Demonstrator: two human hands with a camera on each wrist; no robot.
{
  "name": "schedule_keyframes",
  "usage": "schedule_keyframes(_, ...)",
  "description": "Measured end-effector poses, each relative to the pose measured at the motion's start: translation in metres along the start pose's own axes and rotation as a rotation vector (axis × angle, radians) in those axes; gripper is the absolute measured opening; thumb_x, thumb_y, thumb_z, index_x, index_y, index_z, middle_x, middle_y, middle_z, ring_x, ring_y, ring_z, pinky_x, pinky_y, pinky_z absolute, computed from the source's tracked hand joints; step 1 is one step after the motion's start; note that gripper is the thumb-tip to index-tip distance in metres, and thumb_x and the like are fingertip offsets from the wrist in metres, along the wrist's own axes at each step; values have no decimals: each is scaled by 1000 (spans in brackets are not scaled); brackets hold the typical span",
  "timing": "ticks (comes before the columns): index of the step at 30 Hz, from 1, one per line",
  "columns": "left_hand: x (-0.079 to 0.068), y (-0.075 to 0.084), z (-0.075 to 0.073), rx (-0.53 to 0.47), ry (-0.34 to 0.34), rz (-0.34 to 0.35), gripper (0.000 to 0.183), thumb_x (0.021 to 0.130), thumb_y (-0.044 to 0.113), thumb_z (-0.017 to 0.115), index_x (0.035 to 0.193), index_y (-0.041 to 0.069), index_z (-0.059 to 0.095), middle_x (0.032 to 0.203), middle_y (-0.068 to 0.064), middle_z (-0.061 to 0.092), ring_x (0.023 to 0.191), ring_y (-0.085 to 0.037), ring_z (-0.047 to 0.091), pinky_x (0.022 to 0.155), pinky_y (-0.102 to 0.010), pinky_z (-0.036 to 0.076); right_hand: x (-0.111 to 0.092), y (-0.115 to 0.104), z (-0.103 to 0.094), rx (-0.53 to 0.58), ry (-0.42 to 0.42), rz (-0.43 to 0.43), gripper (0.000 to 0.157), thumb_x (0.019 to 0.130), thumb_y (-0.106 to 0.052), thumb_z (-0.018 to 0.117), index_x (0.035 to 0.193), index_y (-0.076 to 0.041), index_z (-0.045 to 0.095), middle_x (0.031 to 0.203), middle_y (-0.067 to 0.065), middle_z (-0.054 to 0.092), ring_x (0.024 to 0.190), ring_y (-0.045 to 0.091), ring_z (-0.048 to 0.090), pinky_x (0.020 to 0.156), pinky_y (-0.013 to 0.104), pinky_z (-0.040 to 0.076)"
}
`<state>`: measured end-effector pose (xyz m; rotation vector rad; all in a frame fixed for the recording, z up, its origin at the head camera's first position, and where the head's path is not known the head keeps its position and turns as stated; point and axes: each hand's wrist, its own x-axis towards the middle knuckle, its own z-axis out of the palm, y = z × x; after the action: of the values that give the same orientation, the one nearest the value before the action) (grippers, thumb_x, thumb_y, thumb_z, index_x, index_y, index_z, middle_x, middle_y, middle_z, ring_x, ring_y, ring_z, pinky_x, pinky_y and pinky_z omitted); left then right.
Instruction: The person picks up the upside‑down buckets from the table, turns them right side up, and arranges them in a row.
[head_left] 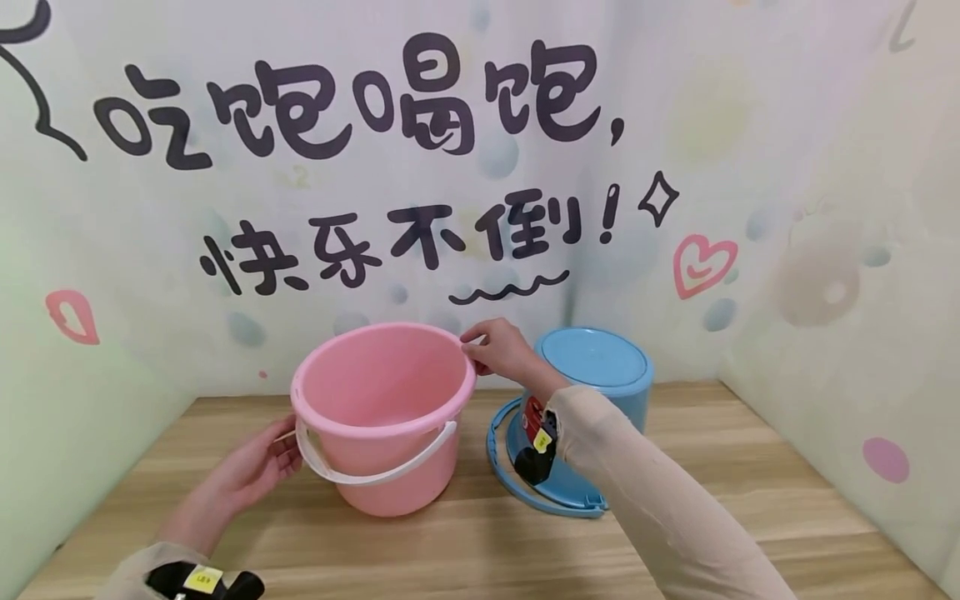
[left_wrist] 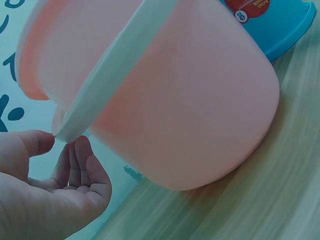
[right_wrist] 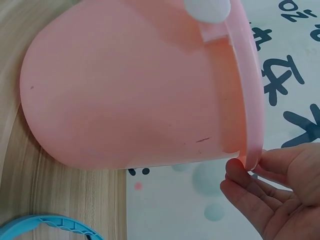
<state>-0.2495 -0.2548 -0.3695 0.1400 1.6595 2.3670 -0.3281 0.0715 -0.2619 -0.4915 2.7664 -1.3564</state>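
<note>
A pink bucket (head_left: pixel 390 467) stands upright on the wooden table, its mouth facing up. Its white handle (head_left: pixel 375 478) hangs down across the front. On the bucket's left side, my left hand (head_left: pixel 258 467) pinches the handle near its end, with thumb and fingertips on either edge of it in the left wrist view. My right hand (head_left: pixel 504 350) grips the rim (right_wrist: pixel 254 100) at the back right, thumb and fingers on opposite sides of it. To the right, partly behind my right forearm, a blue bucket (head_left: pixel 596 358) sits upside down.
The blue bucket's handle (head_left: pixel 498 467) lies on the wooden table (head_left: pixel 420 558) around its base. A red label (left_wrist: pixel 252 7) shows on its side. Close behind both buckets rises a white printed backdrop (head_left: pixel 750 125), with side walls at left and right.
</note>
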Motion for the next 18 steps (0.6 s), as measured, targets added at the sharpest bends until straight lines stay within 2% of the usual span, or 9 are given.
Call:
schedule_keyframes(3,0,-3,0,-18,-4,-5,33,101,23,27,91,24,58,95,1,49,86,-8,49,76,-23,43,0,1,1,-12,4,-2,25,90,-10,59,112,0,62,76,9,63,62,16,61,60,25,52)
schedule_keyframes(8,1,-7,2,-27,27,-17,33,101,22,26,91,24,57,95,1,49,86,-8,48,77,-23,43,0,2,2,-29,13,-19,24,90,-10,58,112,0,63,76,9,63,64,20,62,60,25,52)
schedule_keyframes(12,1,-8,3,-20,35,-38,29,101,23,27,93,24,55,98,1,47,89,-9,47,79,-24,42,0,3,2,-37,16,-15,24,90,-10,58,112,0,62,77,9,62,66,22,62,61,24,52)
schedule_keyframes(18,1,-7,6,-61,50,-55,30,101,22,27,91,24,56,97,1,47,88,-9,47,78,-23,42,0,2,2,-48,13,-19,25,90,-10,58,112,-1,62,77,9,62,67,22,62,61,24,52)
